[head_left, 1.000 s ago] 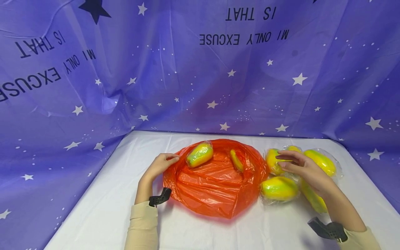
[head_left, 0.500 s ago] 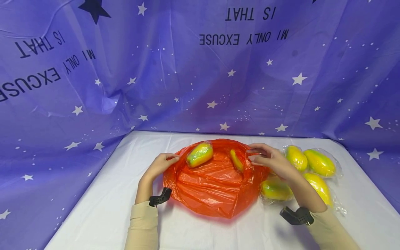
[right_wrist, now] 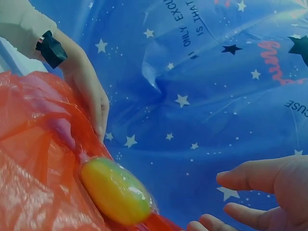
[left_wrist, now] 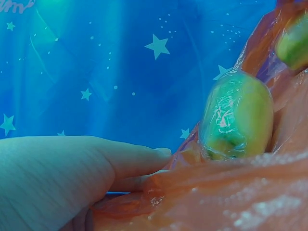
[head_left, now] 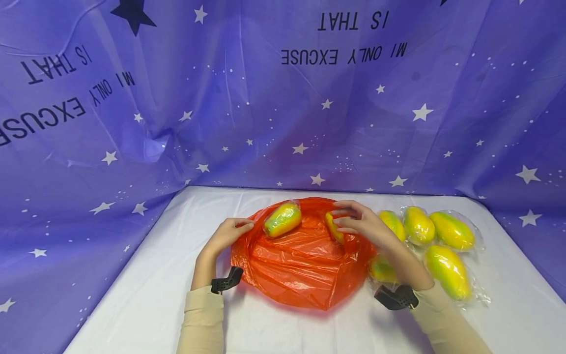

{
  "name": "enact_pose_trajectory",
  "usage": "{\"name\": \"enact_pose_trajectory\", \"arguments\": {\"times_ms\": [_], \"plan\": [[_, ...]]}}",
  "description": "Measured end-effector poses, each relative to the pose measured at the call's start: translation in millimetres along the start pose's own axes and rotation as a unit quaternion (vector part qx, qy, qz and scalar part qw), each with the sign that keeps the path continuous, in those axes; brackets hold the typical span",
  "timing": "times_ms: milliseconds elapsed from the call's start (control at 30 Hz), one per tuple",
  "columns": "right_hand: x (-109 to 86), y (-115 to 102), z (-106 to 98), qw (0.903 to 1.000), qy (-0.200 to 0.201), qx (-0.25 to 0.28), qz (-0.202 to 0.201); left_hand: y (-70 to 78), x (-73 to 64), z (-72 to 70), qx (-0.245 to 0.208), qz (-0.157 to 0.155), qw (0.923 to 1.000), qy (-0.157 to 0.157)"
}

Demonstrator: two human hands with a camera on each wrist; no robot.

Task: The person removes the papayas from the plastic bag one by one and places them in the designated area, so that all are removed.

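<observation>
A red plastic bag [head_left: 300, 275] lies spread open on the table. At its left rim my left hand [head_left: 226, 235] pinches the film between thumb and fingers; the left wrist view shows the bag's edge at the fingertips [left_wrist: 161, 153]. A yellow-green, mango-like fruit [head_left: 283, 220] in clear wrap rests inside the bag's far left side. Another yellow fruit [head_left: 332, 228] shows at the bag's right, partly hidden by film and by my right hand [head_left: 367, 227]. That right hand hovers over the right rim with parted fingers, holding nothing.
To the right of the bag lie several wrapped yellow-green fruits [head_left: 448, 272], one partly behind my right forearm. The white-covered table [head_left: 146, 305] ends at a purple star-print curtain [head_left: 265, 123] at the back and left.
My right hand has moved left, from over the loose fruits to above the bag's right rim. The left hand stays at the left rim.
</observation>
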State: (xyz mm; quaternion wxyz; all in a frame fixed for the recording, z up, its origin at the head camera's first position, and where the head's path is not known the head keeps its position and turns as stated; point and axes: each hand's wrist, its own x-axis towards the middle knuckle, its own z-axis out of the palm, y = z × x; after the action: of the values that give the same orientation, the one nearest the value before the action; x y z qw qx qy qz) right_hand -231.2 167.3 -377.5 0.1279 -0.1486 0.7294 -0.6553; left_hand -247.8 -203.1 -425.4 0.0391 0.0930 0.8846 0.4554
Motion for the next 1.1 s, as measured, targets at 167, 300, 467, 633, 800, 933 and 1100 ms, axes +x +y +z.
{"name": "enact_pose_trajectory", "arguments": {"times_ms": [167,300,467,633,800,933,1100], "plan": [[9.3,1.1,12.9,0.9999,-0.003,0.010,0.011,-0.3,0.3,0.1,0.000,0.001,1.0000,0.000],[17.3,3.8,25.2,0.9993,-0.008,0.021,0.029,-0.4,0.2,0.2,0.000,0.002,1.0000,-0.001],[27.8,7.6,38.1,0.9979,-0.008,0.047,0.043,0.2,-0.1,-0.1,0.000,0.003,1.0000,-0.002],[39.6,11.5,46.4,0.9971,-0.005,0.063,0.041,0.7,-0.3,-0.7,0.002,0.004,1.0000,-0.002],[52.4,15.4,54.3,0.9968,0.007,0.059,0.054,0.7,-0.4,-1.0,0.003,0.006,1.0000,-0.003],[61.6,17.6,61.6,0.9973,0.019,0.033,0.064,0.6,-0.1,-1.0,0.005,0.005,1.0000,-0.004],[69.4,18.9,68.0,0.9966,0.028,0.011,0.077,0.6,0.2,-0.8,0.007,0.004,1.0000,-0.004]]}}
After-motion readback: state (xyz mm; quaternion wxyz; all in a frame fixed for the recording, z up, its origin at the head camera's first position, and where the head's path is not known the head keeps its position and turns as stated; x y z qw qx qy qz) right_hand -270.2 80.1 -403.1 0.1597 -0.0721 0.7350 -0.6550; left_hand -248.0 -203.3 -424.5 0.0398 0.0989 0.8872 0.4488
